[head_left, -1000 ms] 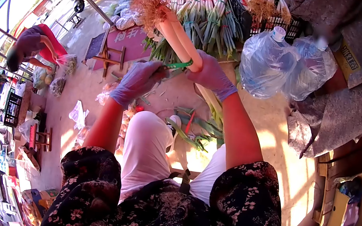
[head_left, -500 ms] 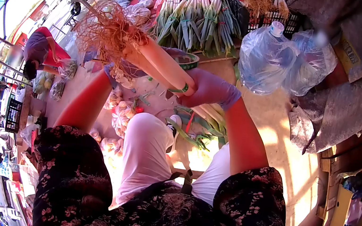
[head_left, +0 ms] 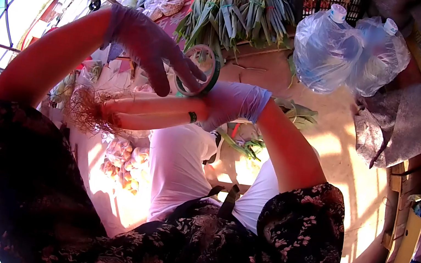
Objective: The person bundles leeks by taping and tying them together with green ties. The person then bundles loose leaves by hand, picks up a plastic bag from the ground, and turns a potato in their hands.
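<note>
My right hand (head_left: 234,106), in a thin purple glove, is closed round a bundle of leeks (head_left: 161,112). The white stalks lie almost level, with their stringy roots (head_left: 92,110) to the left. A green band (head_left: 193,117) circles the stalks beside my fingers. Against the top of that hand stands a roll of green tape (head_left: 214,76). My left hand (head_left: 149,46), gloved too, hangs above the stalks with its fingers apart, the fingertips overlapping the roll's ring; whether they touch it I cannot tell.
Banded leeks (head_left: 236,10) lie in a pile ahead. Two large bottles in clear plastic (head_left: 327,48) stand at the right, near grey cloth (head_left: 418,122). Bags of produce (head_left: 125,159) lie on the ground by my knee. Cut leaves (head_left: 244,145) lie between my legs.
The leeks have swung down to nearly level, roots to the left. My left hand has come off the green tape at the stalks and risen, its fingers spread. My right hand keeps its hold.
</note>
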{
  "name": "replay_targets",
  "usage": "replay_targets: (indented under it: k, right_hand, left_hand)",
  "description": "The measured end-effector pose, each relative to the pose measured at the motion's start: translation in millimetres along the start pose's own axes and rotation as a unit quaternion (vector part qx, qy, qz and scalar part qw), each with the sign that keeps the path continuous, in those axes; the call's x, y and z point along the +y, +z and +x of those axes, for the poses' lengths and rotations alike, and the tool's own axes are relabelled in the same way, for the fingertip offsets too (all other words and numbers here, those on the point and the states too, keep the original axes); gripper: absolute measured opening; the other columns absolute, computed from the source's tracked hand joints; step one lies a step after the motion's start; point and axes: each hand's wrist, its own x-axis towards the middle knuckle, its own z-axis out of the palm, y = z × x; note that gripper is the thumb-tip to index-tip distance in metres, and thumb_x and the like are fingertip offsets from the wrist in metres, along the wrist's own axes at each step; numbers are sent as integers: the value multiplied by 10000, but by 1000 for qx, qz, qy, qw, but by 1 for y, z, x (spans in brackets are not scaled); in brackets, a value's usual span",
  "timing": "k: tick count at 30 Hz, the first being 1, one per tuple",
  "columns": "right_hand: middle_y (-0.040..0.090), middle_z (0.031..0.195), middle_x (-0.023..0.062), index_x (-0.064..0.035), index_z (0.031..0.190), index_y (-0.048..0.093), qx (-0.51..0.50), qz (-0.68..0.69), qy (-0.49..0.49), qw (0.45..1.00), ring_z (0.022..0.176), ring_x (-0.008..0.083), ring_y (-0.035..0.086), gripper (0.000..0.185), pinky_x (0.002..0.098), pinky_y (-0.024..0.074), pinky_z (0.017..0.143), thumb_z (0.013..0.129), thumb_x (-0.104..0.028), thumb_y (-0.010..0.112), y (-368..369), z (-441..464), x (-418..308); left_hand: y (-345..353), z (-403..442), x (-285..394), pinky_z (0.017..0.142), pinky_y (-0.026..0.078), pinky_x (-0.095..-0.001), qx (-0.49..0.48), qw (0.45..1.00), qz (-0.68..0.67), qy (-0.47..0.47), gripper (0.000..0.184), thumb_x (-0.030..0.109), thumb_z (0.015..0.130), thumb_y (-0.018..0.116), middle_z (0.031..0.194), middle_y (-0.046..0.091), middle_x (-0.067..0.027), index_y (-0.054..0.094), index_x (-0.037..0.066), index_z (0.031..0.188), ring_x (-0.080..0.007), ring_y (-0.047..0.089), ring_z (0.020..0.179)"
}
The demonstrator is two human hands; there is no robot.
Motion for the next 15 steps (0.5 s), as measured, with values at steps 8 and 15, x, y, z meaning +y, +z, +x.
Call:
replay_targets:
  k: [8,15]
  right_hand:
    - [608,931,134,-70,995,572,167,-173,-34,970,889,288,576,380,332,453,808,652,-226,619,6,21,20]
    - [612,901,181,-60,984,584,227,-109,-58,966,860,306,599,377,341,478,762,636,-188,651,1,32,87]
  left_hand:
    - [29,45,7,748,416,-408,299,926,175,-149,525,449,695,668,901,551,-209,543,-29,873,-304,557,866]
    - [62,70,1,670,453,-366,546,832,90,-41,164,105,700,678,775,591,-129,585,39,818,-306,578,726]
